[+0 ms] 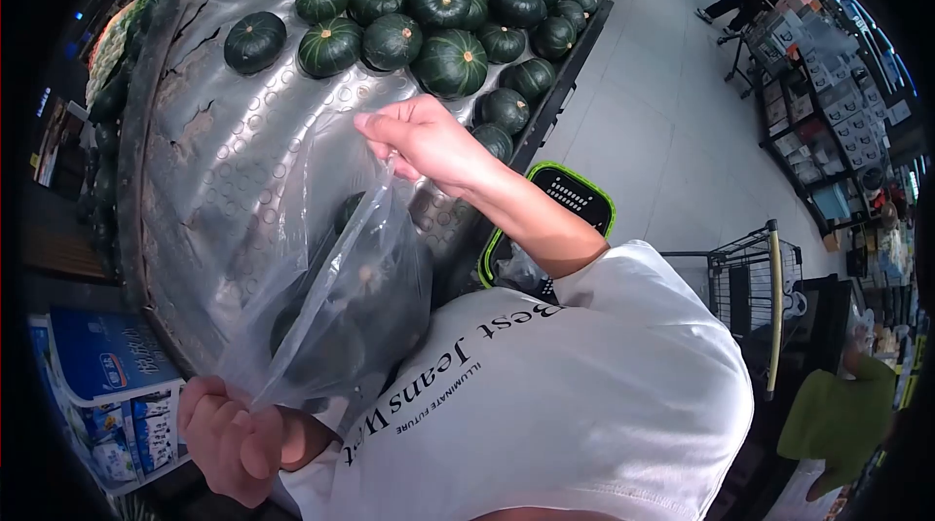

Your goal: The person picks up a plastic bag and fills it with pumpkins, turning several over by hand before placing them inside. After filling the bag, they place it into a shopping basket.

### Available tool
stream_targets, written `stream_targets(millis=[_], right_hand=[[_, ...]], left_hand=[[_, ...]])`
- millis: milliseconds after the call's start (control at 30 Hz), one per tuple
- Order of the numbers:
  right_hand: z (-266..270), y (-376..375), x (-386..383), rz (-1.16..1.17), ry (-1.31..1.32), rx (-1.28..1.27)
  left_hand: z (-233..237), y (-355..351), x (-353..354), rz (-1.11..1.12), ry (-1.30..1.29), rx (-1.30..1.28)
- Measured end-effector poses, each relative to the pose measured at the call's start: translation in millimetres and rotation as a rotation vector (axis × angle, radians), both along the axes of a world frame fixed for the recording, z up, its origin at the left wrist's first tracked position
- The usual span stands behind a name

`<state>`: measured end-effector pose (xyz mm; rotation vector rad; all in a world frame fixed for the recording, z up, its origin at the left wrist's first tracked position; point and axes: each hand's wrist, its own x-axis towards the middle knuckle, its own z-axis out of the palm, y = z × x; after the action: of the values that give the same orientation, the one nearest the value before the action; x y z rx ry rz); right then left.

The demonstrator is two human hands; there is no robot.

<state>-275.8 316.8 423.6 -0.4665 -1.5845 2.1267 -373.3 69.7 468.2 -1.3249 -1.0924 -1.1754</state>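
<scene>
The clear bag (326,268) is in front of the white shirt (614,375), at the near side of the table (209,112), with at least one pumpkin (341,321) inside; the exact number is hard to tell through the film. The right hand (424,136) is narrowed to a pinch on the bag's far edge. The left hand (232,443) is closed round the near edge, fingers curled in. Other pumpkins (392,41) crowd the table. Beside it, a black basket (570,195) with a green rim holds clear plastic (521,271), near a cart (755,278)
</scene>
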Motion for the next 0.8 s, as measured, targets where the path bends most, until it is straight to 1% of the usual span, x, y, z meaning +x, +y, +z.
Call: stream_targets(millis=[33,100,167,200,267,300,400,500,600,700,800], right_hand=[[-1.3,5.9,-1.3,-0.058,0.071,-0.064],[-5.3,17.9,-0.1,-0.076,0.126,-0.103],[-12.7,26.1,-1.5,-0.095,0.15,-0.141],[-14.8,28.2,-2.5,-0.105,0.126,-0.119],[-19.5,29.3,-8.4,-0.146,0.09,-0.099],[-21.1,32.3,-8.7,-0.126,0.072,-0.058],[-21.2,35.9,-9.2,-0.018,0.077,0.118],[-20.1,33.2,-12.4,0.014,0.111,0.191],[-18.3,28.6,-14.0,0.031,0.072,0.252],[-13.3,24.2,-12.7,0.019,0.068,0.248],[-14.0,23.6,-13.3,0.052,0.088,0.254]], left_hand=[[0.6,3.7,-2.3,0.029,-0.043,-0.025],[0.8,12.7,-9.3,0.096,-0.118,-0.059],[-7.9,25.1,-18.1,0.076,-0.251,-0.111],[-14.1,29.8,-21.5,0.065,-0.319,-0.136],[-23.2,34.9,-27.3,0.086,-0.355,-0.255],[-27.2,37.2,-30.2,0.096,-0.375,-0.313],[-40.2,33.3,-33.5,0.009,-0.529,-0.407],[-45.8,20.9,-26.0,-0.001,-0.72,-0.351],[-66.6,-12.1,-28.1,-0.074,-0.937,-0.444],[-77.2,-22.8,-23.1,-0.243,-0.911,-0.377],[-79.5,-19.5,2.7,-0.459,-1.168,-0.299]])
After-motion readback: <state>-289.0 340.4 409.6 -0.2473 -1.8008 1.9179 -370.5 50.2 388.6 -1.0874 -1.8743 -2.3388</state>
